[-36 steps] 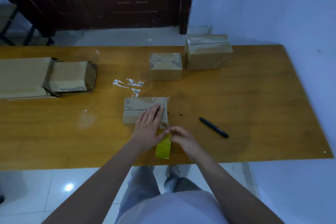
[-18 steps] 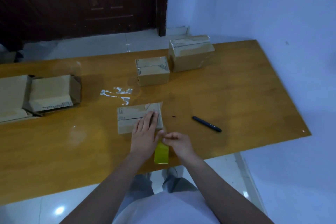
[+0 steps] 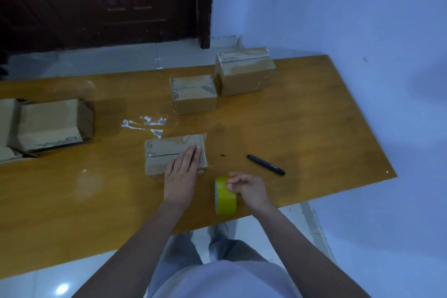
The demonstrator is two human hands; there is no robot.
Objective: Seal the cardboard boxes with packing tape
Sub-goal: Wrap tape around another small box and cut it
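Fingers (image 3: 191,156) of the left hand (image 3: 181,178) lie straight and together, pressed flat on top of the small cardboard box (image 3: 167,156) near the table's (image 3: 302,143) front edge — palm down over its right end. Just to the right, the right hand (image 3: 249,187) curls its fingertips around the yellow tape roll (image 3: 225,197), which stands on edge, apart from the box. Beyond lie a black pen (image 3: 266,164), scraps of clear tape (image 3: 145,123) and two closed boxes (image 3: 193,95) — with an open box (image 3: 52,126) far left.
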